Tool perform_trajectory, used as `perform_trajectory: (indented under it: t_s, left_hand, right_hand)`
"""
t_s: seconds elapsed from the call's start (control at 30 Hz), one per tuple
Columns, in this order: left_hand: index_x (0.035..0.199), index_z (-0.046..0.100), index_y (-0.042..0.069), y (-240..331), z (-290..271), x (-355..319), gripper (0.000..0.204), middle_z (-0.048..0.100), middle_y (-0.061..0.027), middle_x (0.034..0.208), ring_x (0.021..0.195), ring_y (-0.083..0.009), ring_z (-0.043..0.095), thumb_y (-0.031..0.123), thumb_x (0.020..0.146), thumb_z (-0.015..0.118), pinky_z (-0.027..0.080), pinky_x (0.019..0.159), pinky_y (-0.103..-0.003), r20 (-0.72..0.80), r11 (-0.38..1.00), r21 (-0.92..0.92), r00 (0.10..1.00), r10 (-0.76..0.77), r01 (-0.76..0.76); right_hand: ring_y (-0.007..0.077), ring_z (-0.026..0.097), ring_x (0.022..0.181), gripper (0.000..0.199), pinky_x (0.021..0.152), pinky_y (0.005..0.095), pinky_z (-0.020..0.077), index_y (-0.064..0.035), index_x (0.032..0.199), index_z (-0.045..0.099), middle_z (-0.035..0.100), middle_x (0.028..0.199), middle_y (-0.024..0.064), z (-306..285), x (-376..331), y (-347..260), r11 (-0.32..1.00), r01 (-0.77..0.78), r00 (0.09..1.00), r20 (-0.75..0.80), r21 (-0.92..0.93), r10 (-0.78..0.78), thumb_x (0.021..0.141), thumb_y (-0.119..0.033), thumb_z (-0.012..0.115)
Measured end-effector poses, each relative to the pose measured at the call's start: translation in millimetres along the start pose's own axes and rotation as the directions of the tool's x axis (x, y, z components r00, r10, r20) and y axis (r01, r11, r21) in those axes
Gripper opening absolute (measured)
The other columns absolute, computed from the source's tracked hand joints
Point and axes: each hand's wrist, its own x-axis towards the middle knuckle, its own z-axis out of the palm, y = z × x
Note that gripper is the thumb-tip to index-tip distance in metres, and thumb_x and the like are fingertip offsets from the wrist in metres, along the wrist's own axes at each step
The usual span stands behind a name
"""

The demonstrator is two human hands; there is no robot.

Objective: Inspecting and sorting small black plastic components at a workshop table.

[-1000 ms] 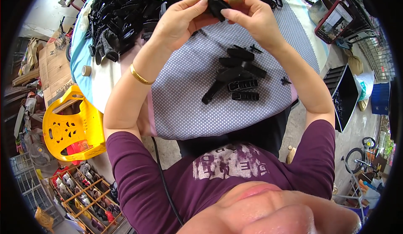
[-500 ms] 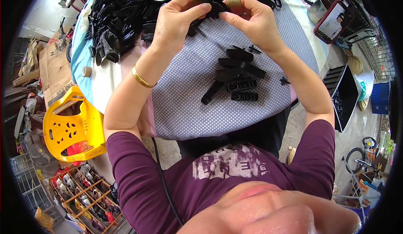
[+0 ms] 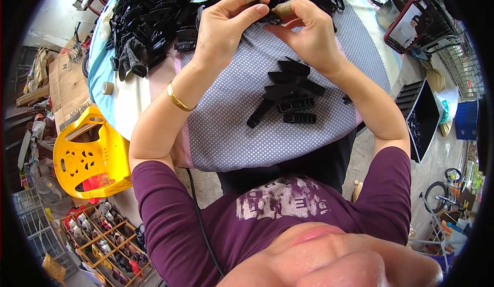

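Observation:
My left hand (image 3: 222,27), closed in a pinch, is raised over the far part of the table. Close to its fingertips is my right hand (image 3: 313,35), also pinching. Between them is a small dark plastic part (image 3: 271,17), mostly covered by the fingers and hard to separate from the black heap behind. Tan tape wraps an index finger on each hand. Nearer me, several loose long black plastic pieces (image 3: 296,87) lie in a small group on the dotted cloth; two show toothed inner sides.
A large heap of black plastic parts (image 3: 154,24) covers the table's far side. A tape roll (image 3: 107,88) lies at the left. A phone (image 3: 408,27) stands at the right edge, above a black bin (image 3: 423,122). A yellow chair (image 3: 87,153) is at the left.
My left hand has shifted slightly right, and my right fingers have moved left and changed their grip. A tiny black piece beside my right wrist no longer shows.

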Motion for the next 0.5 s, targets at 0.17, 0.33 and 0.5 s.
perform_trajectory:
  t_s: [0.17, 0.33, 0.5]
  left_hand:
    - [0.106, 0.065, 0.000, 5, -3, 2, 0.024, 0.068, -0.0085, 0.095, 0.086, -0.0131, 0.064, 0.003, 0.083, 0.064, 0.051, 0.081, -0.022, 0.129, 0.952, 0.224, 0.974, 0.185, -0.210]
    - [0.104, 0.066, 0.001, 11, -6, 1, 0.020, 0.068, -0.0101, 0.096, 0.090, -0.0137, 0.063, 0.002, 0.085, 0.060, 0.049, 0.085, -0.024, 0.236, 0.925, 0.297, 0.956, 0.171, -0.239]
    - [0.104, 0.066, 0.000, 11, -4, 1, 0.021, 0.068, -0.0093, 0.094, 0.090, -0.0137, 0.063, 0.002, 0.084, 0.061, 0.050, 0.085, -0.024, 0.227, 0.956, 0.233, 0.966, 0.124, -0.178]
  right_hand:
    - [0.0089, 0.059, 0.075, 0.030, 0.068, 0.0218, 0.0505, -0.0024, 0.099, 0.063, 0.064, 0.086, 0.0026, 4, 2, 2, 0.990, -0.119, 0.991, -0.052, 0.078, 0.123, 0.076, -0.017, 0.074]
    - [0.0084, 0.061, 0.072, 0.036, 0.065, 0.0199, 0.0482, 0.0016, 0.107, 0.061, 0.066, 0.085, 0.0034, -4, 0, 2, 0.945, -0.284, 0.913, 0.348, 0.161, 0.215, 0.081, -0.021, 0.070]
    - [0.0088, 0.062, 0.072, 0.031, 0.066, 0.0207, 0.0502, 0.0022, 0.106, 0.061, 0.066, 0.083, 0.0039, 1, -2, 3, 0.985, -0.171, 0.933, 0.321, -0.003, 0.162, 0.084, -0.018, 0.067]
